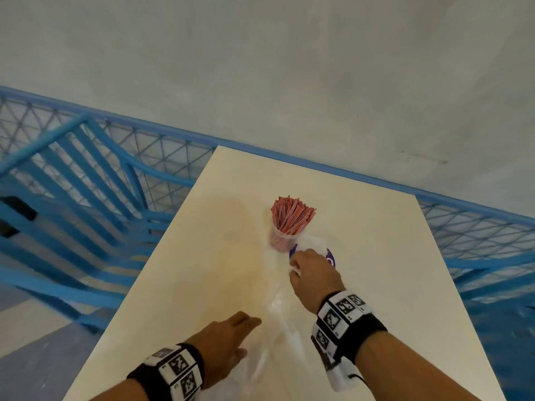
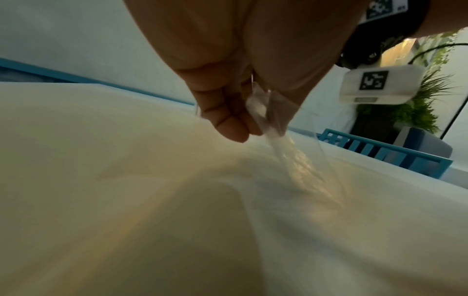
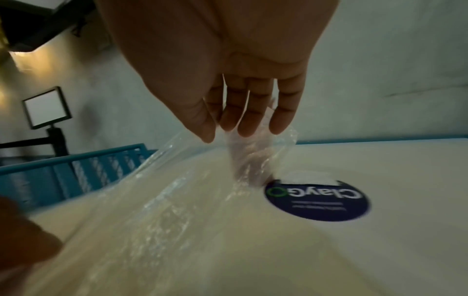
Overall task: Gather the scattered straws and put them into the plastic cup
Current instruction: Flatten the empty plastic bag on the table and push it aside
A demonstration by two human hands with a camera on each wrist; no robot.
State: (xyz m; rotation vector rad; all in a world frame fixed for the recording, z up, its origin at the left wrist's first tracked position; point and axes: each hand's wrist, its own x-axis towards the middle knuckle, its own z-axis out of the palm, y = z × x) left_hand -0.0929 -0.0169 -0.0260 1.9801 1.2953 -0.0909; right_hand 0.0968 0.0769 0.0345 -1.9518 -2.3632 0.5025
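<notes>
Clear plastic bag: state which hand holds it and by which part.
Both hands hold the clear plastic bag. The left hand pinches its near end; the right hand grips its far end, beside the round blue label.

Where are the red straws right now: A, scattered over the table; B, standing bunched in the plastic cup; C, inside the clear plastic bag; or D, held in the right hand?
B: the head view shows the red straws standing bunched in the plastic cup, while both hands hold only the clear plastic bag.

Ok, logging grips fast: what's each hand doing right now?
Left hand: pinching the clear plastic bag.
Right hand: gripping the same bag's far end.
</notes>
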